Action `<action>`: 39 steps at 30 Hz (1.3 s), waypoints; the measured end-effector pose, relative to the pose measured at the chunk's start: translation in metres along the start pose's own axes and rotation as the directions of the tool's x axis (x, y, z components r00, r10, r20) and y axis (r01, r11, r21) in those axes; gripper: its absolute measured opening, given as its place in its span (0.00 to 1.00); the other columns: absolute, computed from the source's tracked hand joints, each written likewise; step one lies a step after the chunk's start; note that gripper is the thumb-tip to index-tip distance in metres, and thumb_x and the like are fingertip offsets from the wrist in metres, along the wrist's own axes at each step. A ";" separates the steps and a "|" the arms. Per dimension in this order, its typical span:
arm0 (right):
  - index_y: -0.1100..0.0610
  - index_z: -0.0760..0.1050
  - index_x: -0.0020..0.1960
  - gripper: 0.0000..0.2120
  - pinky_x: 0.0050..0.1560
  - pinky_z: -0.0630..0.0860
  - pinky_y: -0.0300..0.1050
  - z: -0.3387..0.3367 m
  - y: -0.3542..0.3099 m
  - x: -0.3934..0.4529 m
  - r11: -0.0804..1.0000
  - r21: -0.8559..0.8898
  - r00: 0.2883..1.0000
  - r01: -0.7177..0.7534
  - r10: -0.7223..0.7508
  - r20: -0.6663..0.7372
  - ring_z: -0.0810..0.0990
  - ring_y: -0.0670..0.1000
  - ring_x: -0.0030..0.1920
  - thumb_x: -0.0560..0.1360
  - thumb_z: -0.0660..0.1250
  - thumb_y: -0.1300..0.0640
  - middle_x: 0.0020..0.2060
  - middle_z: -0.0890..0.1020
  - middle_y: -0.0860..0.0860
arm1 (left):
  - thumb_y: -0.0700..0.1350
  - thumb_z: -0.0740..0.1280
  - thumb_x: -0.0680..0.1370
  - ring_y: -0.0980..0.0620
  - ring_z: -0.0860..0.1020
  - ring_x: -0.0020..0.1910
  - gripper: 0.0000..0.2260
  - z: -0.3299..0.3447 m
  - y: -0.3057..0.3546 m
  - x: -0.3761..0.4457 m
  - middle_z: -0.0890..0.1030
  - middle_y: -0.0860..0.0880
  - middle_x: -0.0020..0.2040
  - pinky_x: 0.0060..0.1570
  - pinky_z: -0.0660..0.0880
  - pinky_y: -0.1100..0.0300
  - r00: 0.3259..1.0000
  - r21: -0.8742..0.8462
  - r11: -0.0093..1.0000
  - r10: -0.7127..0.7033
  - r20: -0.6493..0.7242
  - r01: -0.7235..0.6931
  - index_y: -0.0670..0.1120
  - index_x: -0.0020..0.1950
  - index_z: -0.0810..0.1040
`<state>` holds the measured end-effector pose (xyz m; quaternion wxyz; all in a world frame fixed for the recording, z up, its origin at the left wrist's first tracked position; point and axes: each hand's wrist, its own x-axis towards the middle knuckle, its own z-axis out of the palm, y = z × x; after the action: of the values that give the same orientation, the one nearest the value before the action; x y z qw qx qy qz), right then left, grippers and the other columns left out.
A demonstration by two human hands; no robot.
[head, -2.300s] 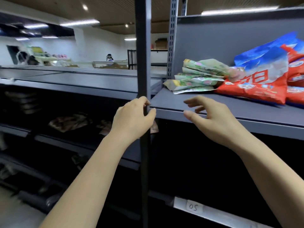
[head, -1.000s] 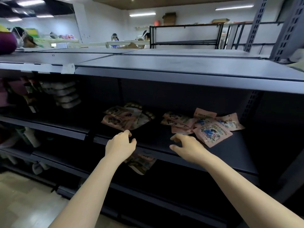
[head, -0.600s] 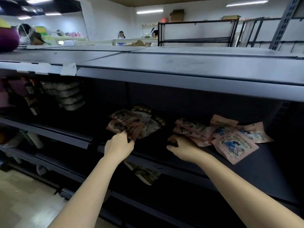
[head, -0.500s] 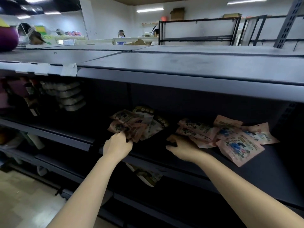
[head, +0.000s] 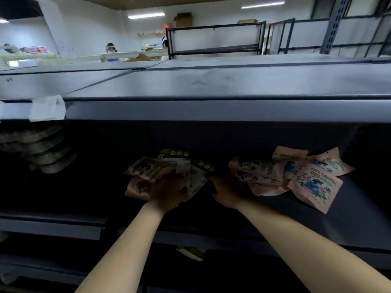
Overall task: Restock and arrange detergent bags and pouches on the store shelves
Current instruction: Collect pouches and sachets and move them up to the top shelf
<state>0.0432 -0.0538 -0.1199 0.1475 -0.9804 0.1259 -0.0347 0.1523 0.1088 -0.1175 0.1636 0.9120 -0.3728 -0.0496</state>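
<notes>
The middle shelf (head: 359,220), dark under the overhanging upper shelf (head: 211,111), is the reference for everything here. On it lie two loose heaps of pink pouches: the right heap (head: 292,176), spread toward the shelf's right end, shows about six pouches, though overlaps make the count unsure; the left heap (head: 148,172), nearer the shelf's centre, shows about four or five, some of them paler packs half buried. The left hand (head: 169,191) lies on the left heap with fingers closed on a pouch's lower edge. The right hand (head: 230,191) reaches in at the inner end of the right heap; shadow hides its fingers, so I cannot tell whether they are closed or spread. To tidy well, I would gather each heap by its bottom edges, square the pouches face-up, and draw them toward the shelf's front lip. One more pack (head: 190,251) shows below that lip.
</notes>
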 end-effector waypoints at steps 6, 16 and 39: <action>0.54 0.63 0.75 0.26 0.75 0.53 0.47 0.023 0.000 0.028 0.967 -0.174 0.971 0.184 -0.207 -0.122 0.54 0.52 0.76 0.78 0.60 0.62 0.76 0.58 0.52 | 0.56 0.59 0.78 0.48 0.65 0.70 0.25 0.027 -0.016 0.021 0.67 0.49 0.71 0.66 0.67 0.50 0.998 0.302 0.952 0.066 -0.023 -0.056 0.50 0.73 0.63; 0.52 0.65 0.74 0.21 0.72 0.60 0.47 0.034 0.003 0.036 0.969 -0.176 0.952 0.174 -0.211 -0.223 0.60 0.53 0.74 0.81 0.56 0.53 0.74 0.64 0.52 | 0.60 0.59 0.77 0.47 0.73 0.64 0.19 0.036 -0.001 0.033 0.76 0.50 0.63 0.58 0.71 0.52 0.973 0.377 0.921 -0.013 -0.229 0.101 0.53 0.65 0.74; 0.65 0.75 0.50 0.07 0.38 0.73 0.47 -0.051 0.084 -0.039 0.969 0.243 0.697 -0.044 0.204 -0.687 0.81 0.62 0.40 0.79 0.61 0.62 0.43 0.82 0.63 | 0.40 0.58 0.81 0.36 0.78 0.31 0.10 -0.034 0.090 0.000 0.78 0.38 0.35 0.29 0.74 0.51 0.708 -0.225 0.963 -0.056 -0.704 -0.147 0.37 0.56 0.75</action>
<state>-0.0198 -0.1356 -0.0976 0.1914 -0.8601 0.2345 -0.4105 0.0999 0.0576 -0.0558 0.4147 0.8218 -0.2947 0.2566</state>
